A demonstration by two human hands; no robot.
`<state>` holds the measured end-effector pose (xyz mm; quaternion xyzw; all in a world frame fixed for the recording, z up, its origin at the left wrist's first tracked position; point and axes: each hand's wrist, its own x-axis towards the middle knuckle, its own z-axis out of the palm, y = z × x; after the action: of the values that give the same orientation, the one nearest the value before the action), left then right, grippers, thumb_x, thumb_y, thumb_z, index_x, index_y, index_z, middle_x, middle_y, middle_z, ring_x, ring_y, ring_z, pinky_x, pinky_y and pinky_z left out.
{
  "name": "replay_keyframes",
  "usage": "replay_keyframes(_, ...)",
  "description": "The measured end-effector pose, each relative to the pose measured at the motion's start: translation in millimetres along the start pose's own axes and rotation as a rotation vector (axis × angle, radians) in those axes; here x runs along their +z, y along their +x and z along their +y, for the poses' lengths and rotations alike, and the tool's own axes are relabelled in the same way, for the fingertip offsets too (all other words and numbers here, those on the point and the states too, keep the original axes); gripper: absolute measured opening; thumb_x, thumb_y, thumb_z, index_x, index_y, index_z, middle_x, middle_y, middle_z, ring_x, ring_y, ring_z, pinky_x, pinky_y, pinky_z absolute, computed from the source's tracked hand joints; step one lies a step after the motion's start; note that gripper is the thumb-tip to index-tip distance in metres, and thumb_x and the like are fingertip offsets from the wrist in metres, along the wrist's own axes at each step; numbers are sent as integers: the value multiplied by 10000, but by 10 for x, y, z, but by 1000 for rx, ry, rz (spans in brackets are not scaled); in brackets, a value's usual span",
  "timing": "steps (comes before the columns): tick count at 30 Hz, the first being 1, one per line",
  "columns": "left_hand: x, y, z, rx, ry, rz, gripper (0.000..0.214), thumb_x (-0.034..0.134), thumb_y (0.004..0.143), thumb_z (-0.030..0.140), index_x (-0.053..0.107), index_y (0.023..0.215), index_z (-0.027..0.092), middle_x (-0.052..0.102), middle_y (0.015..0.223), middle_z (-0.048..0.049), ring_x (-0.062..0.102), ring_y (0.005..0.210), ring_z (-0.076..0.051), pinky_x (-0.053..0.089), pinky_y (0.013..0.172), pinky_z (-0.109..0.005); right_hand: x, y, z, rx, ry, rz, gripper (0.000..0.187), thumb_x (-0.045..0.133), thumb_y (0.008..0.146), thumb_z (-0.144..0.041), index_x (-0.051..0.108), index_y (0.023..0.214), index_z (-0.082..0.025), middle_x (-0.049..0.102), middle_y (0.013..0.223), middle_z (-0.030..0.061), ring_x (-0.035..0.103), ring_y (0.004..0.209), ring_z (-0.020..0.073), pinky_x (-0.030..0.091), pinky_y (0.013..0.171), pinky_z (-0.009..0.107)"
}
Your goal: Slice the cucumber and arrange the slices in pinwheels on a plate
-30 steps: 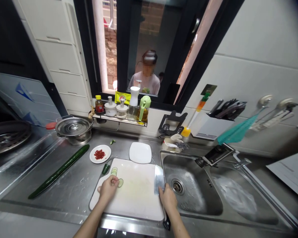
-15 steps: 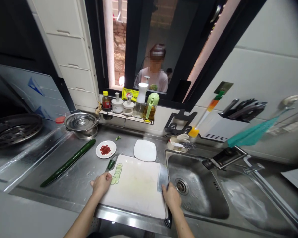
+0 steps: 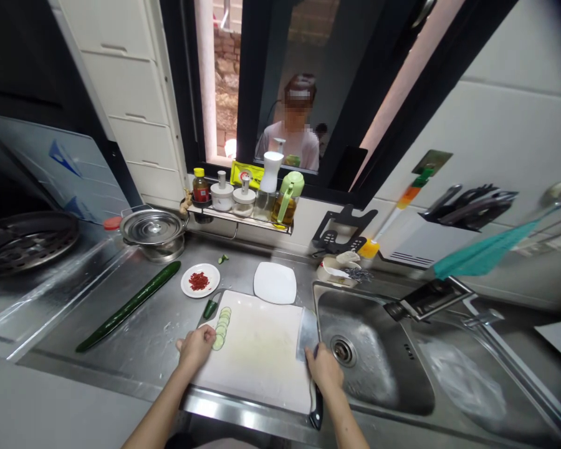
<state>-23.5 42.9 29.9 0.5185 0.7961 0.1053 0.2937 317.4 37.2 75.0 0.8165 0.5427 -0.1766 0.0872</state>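
Observation:
My left hand [image 3: 197, 347] is closed, with thumb and fingers pinched at the lower end of an overlapping row of cucumber slices [image 3: 223, 323]. The slices lie along the left side of a white cutting board [image 3: 257, 355]. A cut cucumber end [image 3: 210, 308] rests by the board's upper left corner. At the board's right edge, my right hand [image 3: 325, 369] is closed over the handle of a cleaver [image 3: 307, 330]. Its wide blade lies flat on the board, and the black handle end shows below my hand.
Left of the board lie a long whole cucumber [image 3: 131, 305] and a plate [image 3: 187, 288] of chopped red pieces. A square white plate [image 3: 275, 282] sits behind the board. The sink [image 3: 378, 368] is at the right. Seasoning jars and bottles stand on a rack [image 3: 243, 217].
My left hand has shifted slightly right, and the lowest cucumber slice that stuck out to the left now lines up with the row. My right hand stays on the cleaver.

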Motion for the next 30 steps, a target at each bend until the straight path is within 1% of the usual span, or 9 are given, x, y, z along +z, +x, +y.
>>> replay_keyframes(3,13,-15,21,42,-13,28,186,538,813,316,701,895,278,716,936,-22,609,962,-236,362,841,-359,-40,31,-25,14,-11,71,472,386,937,-412,490,1285,-111,591,1212,200,621,1040,291,469,797,370)
replay_keyframes(6,2,-8,111,47,-57,115,241,559,809,334,686,1006,279,695,1056,-45,584,1019,-253,364,836,-361,-148,104,-89,-29,11,193,506,391,937,-408,443,1352,-124,549,1253,184,572,1101,281,441,857,345)
replay_keyframes(10,6,104,415,93,-144,149,262,547,828,347,681,1036,264,690,1068,-50,589,1005,-234,367,843,-349,-387,287,-259,-93,95,264,478,392,943,-388,485,1332,-126,548,1251,165,529,1137,271,408,893,311)
replay_keyframes(13,48,272,749,129,-193,138,277,544,830,336,672,1058,247,692,1065,-52,601,986,-215,372,862,-339,-537,474,-418,-136,159,260,477,392,947,-390,495,1326,-120,567,1240,159,528,1142,250,396,897,285)
replay_keyframes(15,86,411,977,166,-201,95,316,541,830,342,651,1110,248,686,1090,-57,603,996,-214,376,865,-339,-578,609,-517,-156,182,235,475,397,946,-384,497,1326,-116,587,1227,153,544,1125,233,394,890,273)
replay_keyframes(20,166,787,1423,198,-25,23,431,543,808,397,573,1222,277,661,1184,-69,554,1133,-278,347,937,-423,-517,952,-696,-194,145,161,457,451,919,-356,517,1312,-132,606,1234,154,561,1126,240,400,889,288)
replay_keyframes(24,210,1045,1614,179,144,-16,468,520,804,396,555,1251,261,659,1196,-104,522,1176,-337,312,962,-499,-501,1226,-806,-207,100,119,402,467,900,-314,564,1242,-127,634,1192,162,571,1128,246,403,898,293)
replay_keyframes(27,241,1172,1682,182,168,-56,410,494,813,368,597,1194,254,683,1148,-112,540,1163,-336,310,964,-503,-525,1397,-878,-163,111,59,382,466,893,-302,573,1224,-144,648,1173,160,590,1113,250,427,868,306)
replay_keyframes(30,274,1244,1696,158,146,-62,381,485,812,348,621,1158,259,691,1136,-113,565,1141,-324,318,962,-498,-517,1511,-913,-124,137,47,385,442,899,-277,561,1239,-142,654,1161,173,599,1115,255,442,854,317)
